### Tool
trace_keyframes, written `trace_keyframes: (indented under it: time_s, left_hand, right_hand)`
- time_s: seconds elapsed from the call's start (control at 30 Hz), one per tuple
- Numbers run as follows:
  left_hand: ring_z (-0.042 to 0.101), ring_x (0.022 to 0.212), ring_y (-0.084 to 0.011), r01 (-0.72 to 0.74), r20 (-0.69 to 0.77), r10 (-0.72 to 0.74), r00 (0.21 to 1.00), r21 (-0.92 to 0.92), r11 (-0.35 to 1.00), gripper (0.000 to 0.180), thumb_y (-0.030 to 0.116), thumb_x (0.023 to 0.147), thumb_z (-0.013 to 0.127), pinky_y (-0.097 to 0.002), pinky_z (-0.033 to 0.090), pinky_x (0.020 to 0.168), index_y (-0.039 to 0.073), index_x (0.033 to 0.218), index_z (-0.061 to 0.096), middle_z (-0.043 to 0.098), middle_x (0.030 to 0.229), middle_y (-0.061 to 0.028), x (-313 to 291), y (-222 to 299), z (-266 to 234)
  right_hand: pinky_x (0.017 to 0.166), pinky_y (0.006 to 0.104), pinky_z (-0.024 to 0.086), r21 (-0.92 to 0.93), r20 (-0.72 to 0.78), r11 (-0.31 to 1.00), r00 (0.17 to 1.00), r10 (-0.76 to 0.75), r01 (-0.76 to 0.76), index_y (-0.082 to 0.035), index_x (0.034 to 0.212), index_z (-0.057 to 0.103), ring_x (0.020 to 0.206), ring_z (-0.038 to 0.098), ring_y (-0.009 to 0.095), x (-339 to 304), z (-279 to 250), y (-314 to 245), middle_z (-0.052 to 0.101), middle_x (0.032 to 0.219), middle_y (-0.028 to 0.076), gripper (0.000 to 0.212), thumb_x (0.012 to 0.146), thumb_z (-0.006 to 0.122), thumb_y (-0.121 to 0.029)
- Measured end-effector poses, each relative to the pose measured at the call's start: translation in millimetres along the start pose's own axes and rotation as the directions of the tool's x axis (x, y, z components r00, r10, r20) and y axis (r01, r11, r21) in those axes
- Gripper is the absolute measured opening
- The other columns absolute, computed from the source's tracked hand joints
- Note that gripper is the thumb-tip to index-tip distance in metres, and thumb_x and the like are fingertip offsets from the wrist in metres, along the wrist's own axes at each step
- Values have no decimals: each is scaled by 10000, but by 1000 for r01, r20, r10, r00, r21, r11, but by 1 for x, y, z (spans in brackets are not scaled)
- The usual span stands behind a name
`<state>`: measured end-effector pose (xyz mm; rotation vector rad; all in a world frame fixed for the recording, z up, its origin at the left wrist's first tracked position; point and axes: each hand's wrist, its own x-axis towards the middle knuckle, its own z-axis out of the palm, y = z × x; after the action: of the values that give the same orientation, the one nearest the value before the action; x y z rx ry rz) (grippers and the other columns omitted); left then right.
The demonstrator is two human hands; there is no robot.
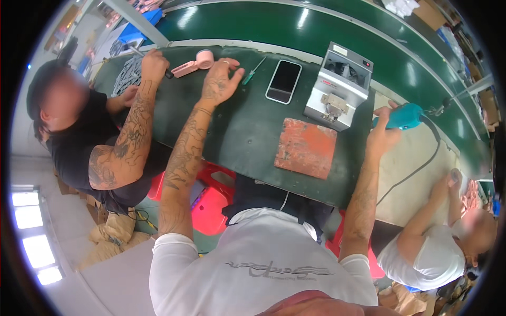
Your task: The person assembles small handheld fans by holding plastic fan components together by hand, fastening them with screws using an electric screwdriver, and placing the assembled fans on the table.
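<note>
My left hand is over the dark green work surface, its fingers loosely bent and apart with nothing seen in them. Just left of it lies a pink handheld fan; to its right is a small screwdriver with a green handle. My right hand is closed around the left end of a teal corded power tool, which hangs by a hook at the right. Between my arms are a phone with a dark screen, a grey metal machine and a worn reddish square block.
A green conveyor belt runs behind the table. At left, a co-worker holds a tool beside a pile of grey parts. Another person sits at right. The tool's black cord loops down; red stools stand below.
</note>
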<state>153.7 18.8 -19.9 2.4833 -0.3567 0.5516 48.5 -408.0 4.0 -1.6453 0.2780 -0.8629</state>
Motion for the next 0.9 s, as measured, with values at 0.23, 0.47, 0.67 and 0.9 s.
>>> trace_keyframes:
  time_s: [0.23,0.47,0.67,0.9]
  left_hand:
    - [681,923,-336,100,40,-106,994,136,986,300,358,922,705,-474,540,816,90,1040,639,673,951,-124,19,17,68]
    - [640,712,-160,128,-157,-281,947,-617,776,166,72,935,674,-327,556,671,39,1081,603,706,893,-94,28,2,123]
    - [581,662,-137,194,-40,-341,939,-758,623,498,-61,964,480,-285,533,600,36,1449,418,615,1026,-82,27,18,90]
    - [581,586,-141,178,16,-319,948,-855,487,473,-8,994,464,-283,485,516,28,1466,463,505,991,-39,34,23,84]
  right_hand:
    - [788,298,474,46,51,989,989,-140,138,28,1148,653,882,605,131,-2,-1,17,698,1012,73,329,981,679,-253]
    - [837,322,463,102,153,982,973,-172,158,20,1298,592,914,614,148,-4,-13,21,671,967,64,724,917,683,-590]
    - [812,313,440,165,209,974,960,-188,155,10,1303,607,890,584,151,-9,-16,13,664,977,75,971,772,704,-797]
    - [795,316,446,229,254,955,936,-243,186,33,1291,605,884,607,159,-13,-12,17,667,987,91,1038,762,654,-858]
